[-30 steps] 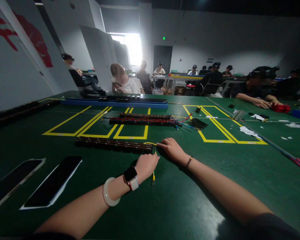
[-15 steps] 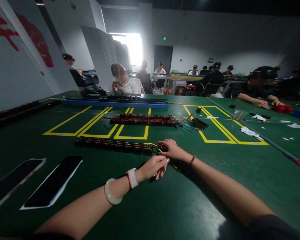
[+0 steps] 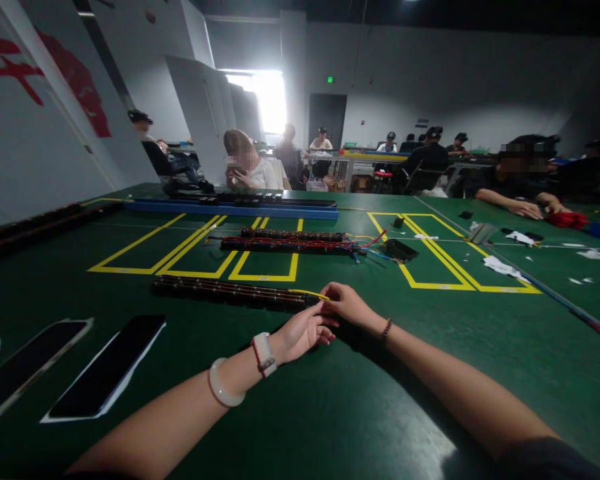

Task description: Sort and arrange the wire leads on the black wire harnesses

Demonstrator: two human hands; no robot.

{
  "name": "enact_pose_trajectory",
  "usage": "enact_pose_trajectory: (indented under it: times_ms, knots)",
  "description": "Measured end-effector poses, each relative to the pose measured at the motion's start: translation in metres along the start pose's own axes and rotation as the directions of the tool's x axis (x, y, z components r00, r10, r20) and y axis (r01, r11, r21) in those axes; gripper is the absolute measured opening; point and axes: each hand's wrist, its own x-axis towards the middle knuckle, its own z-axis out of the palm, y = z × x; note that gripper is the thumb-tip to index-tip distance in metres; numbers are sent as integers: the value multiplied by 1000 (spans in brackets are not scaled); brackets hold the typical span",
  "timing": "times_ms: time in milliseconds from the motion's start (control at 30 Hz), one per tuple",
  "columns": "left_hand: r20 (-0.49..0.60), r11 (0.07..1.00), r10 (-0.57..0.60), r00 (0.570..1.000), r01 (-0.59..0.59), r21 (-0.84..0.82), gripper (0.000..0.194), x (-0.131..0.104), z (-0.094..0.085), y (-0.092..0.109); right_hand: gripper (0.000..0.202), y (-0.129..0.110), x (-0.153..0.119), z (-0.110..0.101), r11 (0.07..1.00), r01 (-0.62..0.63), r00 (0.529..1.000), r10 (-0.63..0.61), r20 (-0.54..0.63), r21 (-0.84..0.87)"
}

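Observation:
A long dark strip with thin wires along it (image 3: pixel 230 289) lies on the green table. From its right end a yellow wire (image 3: pixel 305 293) runs to my fingertips. My right hand (image 3: pixel 346 305) is closed in a pinch on the yellow wire's end. Palm partly up, my left hand (image 3: pixel 303 331) has its fingertips at the same spot, its other fingers loosely curled; whether it grips the wire is too small to tell. Behind the strip lies another dark strip with red and blue wires (image 3: pixel 285 244), a black box (image 3: pixel 401 250) at its right.
Two phones (image 3: pixel 113 367) (image 3: pixel 30 367) lie at the left of the green table (image 3: pixel 370 407). A blue rail (image 3: pixel 230 209) stretches along the far side. White scraps (image 3: pixel 503 268) and a cable bundle are at the right. A person's hands (image 3: pixel 527 209) rest at the far right.
My right hand has closed into a pinch at the yellow wire. My left hand has turned its palm up and moved its fingertips up to the right hand. The wire is now straighter.

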Motion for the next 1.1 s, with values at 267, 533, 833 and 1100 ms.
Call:
enact_pose_trajectory:
  times_ms: [267,533,833,1100]
  knots:
    - [-57,989,97,994,-102,-109,31,8,-4,-5,5,-28,-22,6,515,330,919,-368,144,-791]
    - [-145,989,46,988,-66,-134,34,12,-9,-8,11,-42,-34,14,424,365,910,-350,221,-829]
    - [-126,990,52,991,-68,-123,26,10,-8,-6,20,-56,-34,-7,529,234,958,-268,102,-816]
    - [-73,993,120,990,-121,-2,26,6,-5,-8,12,-49,-28,-8,552,218,972,-194,130,-805]
